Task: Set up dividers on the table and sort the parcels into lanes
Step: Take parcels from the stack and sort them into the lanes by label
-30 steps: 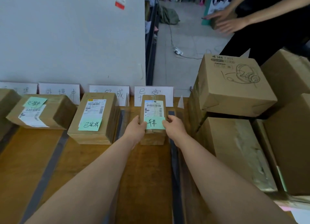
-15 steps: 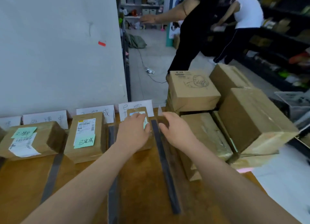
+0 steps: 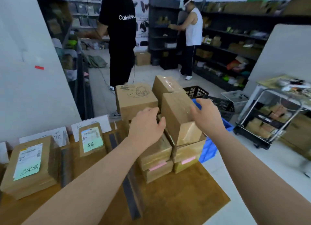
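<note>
Brown wooden tabletop (image 3: 176, 201) fills the near ground, and both bare forearms stretch over it toward one o'clock. A dark grey flat divider strip (image 3: 131, 199) lies on the wood beneath my left forearm, running toward twelve. A second grey divider strip (image 3: 64, 165) lies at ten o'clock, between a flat cardboard parcel with a white label and green note (image 3: 30, 167) at nine and a smaller cardboard parcel with a green note (image 3: 91, 140) at eleven, so each parcel has its own lane. White paper sign cards (image 3: 101, 123) stand behind them against the wall. At one o'clock, on the table's far right part, sits a stack of taped cardboard boxes (image 3: 156, 157). On top of it a tilted brown cardboard box (image 3: 178, 113) leans. My left hand (image 3: 148, 125) is at that box's left edge, fingers loosely curled and holding nothing. My right hand (image 3: 207, 117) is at its right edge, fingers spread wide. I cannot tell whether either hand touches the cardboard. Just beside it at twelve stands a cardboard box printed with a headset drawing (image 3: 134, 98). A blue plastic crate (image 3: 208, 149) sits at two, behind the stack. Farther off, a person in black clothes (image 3: 121, 39) stands at twelve and a person in a white sleeveless top (image 3: 193, 27) at one, facing dark shelving (image 3: 235, 39).
</note>
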A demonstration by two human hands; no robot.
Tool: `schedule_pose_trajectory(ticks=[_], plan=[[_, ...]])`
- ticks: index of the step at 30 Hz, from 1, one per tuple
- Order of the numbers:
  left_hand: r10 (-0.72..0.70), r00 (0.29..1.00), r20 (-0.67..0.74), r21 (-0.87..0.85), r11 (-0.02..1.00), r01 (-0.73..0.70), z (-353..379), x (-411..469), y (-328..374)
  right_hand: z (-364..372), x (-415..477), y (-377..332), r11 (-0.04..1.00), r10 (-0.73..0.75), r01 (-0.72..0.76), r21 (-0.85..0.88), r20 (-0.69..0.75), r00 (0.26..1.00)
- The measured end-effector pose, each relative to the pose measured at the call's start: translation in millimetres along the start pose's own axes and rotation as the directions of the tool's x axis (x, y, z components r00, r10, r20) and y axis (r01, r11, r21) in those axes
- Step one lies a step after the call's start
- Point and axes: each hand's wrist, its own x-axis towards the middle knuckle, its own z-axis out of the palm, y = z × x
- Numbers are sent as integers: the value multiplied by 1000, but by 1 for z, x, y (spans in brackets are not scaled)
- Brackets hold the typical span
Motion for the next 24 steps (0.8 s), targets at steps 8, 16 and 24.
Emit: schedule_pose_trajectory(ticks=[8, 16, 24], plan=[[-279, 933, 226, -342, 874, 344, 50, 20, 60, -10, 19, 62, 919, 82, -217, 330, 380, 921], [-480, 850, 219, -748, 477, 462, 49, -13, 77, -25, 5, 79, 715, -124, -238, 657, 454, 882], [-628, 752, 198, -770, 376, 516, 49, -69, 84, -32, -31, 84, 612, -236, -287, 737, 517, 823]])
